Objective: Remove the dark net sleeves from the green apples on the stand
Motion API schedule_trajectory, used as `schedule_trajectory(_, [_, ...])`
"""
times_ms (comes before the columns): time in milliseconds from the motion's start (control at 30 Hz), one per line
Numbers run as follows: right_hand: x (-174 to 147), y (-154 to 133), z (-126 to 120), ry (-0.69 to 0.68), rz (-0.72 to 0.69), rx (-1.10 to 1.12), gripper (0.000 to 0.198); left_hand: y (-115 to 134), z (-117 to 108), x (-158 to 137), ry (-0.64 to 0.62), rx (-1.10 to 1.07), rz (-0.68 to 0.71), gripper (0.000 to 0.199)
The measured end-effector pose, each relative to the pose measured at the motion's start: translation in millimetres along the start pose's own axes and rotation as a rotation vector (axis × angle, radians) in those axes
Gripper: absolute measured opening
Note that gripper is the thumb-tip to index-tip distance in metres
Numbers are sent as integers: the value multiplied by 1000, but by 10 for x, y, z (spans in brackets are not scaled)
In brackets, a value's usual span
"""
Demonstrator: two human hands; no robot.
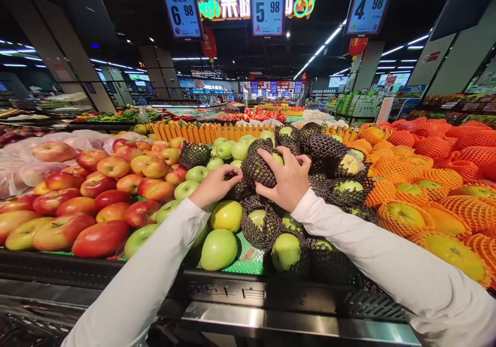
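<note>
My right hand (285, 177) is spread over a green apple in a black foam net (258, 167), its fingers and thumb curled around the fruit. My left hand (217, 186) is just left of it, thumb and forefinger pinched together at the edge of the dark netting. What lies between those fingertips is too small to make out. Under and beside my hands are more netted apples (263, 225), with a green apple showing through a torn net (285, 251). Bare green apples (219, 249) lie below my left wrist, and others (232, 150) are heaped behind it.
Red-yellow apples (96, 184) are piled on the left, and fruit in orange foam nets (422, 189) fills the right. The black crate rim (225, 285) and a metal rail (248, 313) run along the front. An orange picket divider (217, 131) stands behind; price signs (267, 14) hang overhead.
</note>
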State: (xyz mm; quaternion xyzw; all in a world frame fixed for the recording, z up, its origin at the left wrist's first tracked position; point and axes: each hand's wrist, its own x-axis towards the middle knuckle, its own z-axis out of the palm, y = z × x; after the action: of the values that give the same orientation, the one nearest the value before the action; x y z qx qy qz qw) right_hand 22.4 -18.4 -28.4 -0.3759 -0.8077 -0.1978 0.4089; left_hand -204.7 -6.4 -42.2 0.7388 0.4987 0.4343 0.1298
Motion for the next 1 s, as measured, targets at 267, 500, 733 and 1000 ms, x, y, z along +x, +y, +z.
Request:
schedule_trajectory(267, [44, 34, -136, 151, 47, 97, 66, 311, -27, -83, 239, 22, 229, 31])
schedule_trajectory(500, [6, -25, -65, 105, -39, 313, 90, 360, -18, -116, 234, -266, 421, 47])
schedule_trajectory(733, [-36, -47, -6, 56, -89, 272, 102, 363, -45, -114, -10, -496, 230, 32])
schedule_trajectory(1000, [-54, -34, -21, 16, -190, 341, 114, 354, -2, -159, -270, -414, 240, 52])
